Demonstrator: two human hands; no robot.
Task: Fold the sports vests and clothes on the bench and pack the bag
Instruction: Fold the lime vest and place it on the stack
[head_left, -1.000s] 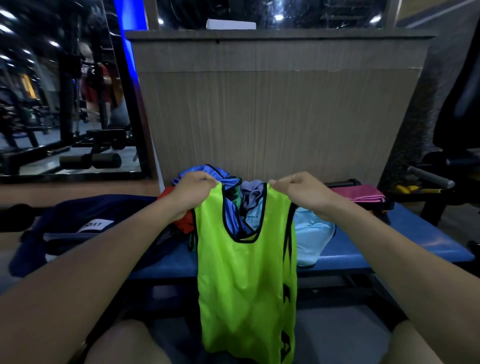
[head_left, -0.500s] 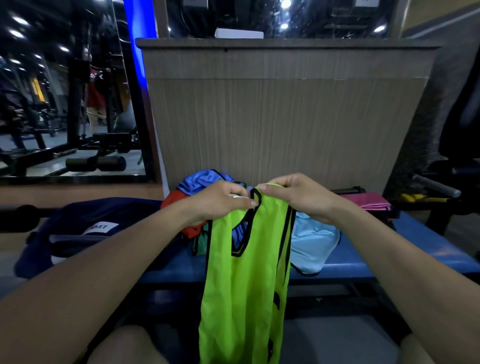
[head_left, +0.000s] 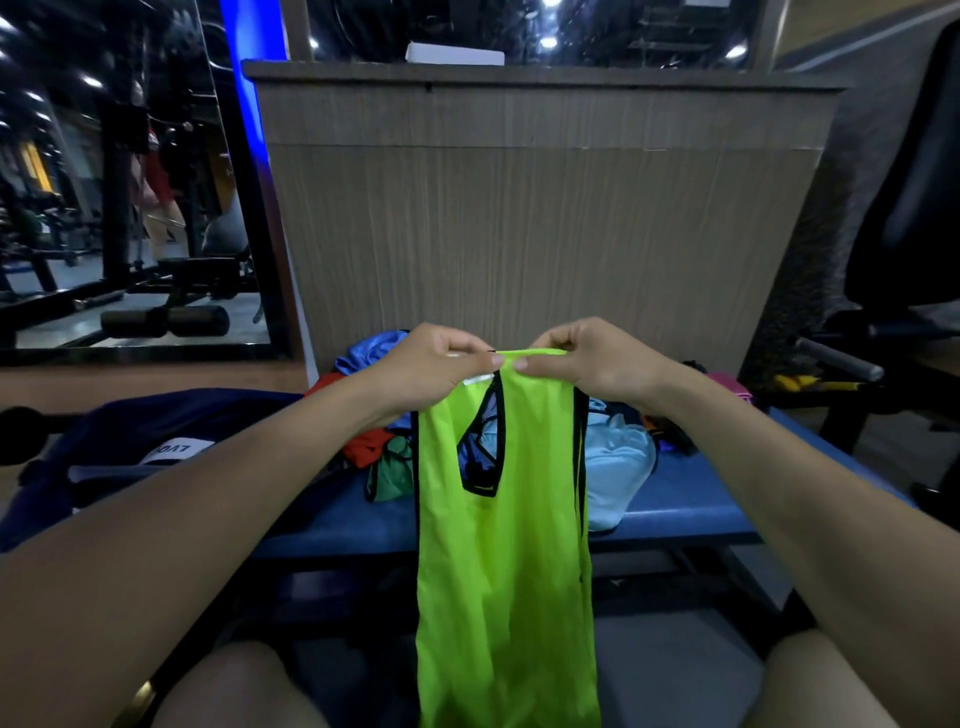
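Observation:
A neon green sports vest (head_left: 506, 561) with black trim hangs doubled lengthwise in front of the blue bench (head_left: 691, 499). My left hand (head_left: 431, 366) and my right hand (head_left: 587, 358) meet above it, each pinching a shoulder strap, fingertips almost touching. Behind the vest a heap of clothes lies on the bench: a blue vest (head_left: 371, 351), a red one (head_left: 363, 447), a green one (head_left: 392, 475) and a light blue garment (head_left: 615, 467). A dark navy bag (head_left: 135, 441) with a white label sits on the bench's left end.
A wood-panelled counter (head_left: 540, 234) rises right behind the bench. A pink towel (head_left: 730, 382) lies at the bench's far right. Gym machines stand at right (head_left: 883, 291), and a mirror at left (head_left: 124, 208) reflects weight equipment. My knees show at the bottom.
My hands have come together, bringing the two shoulder straps side by side and halving the vest's width. The vest has also risen slightly.

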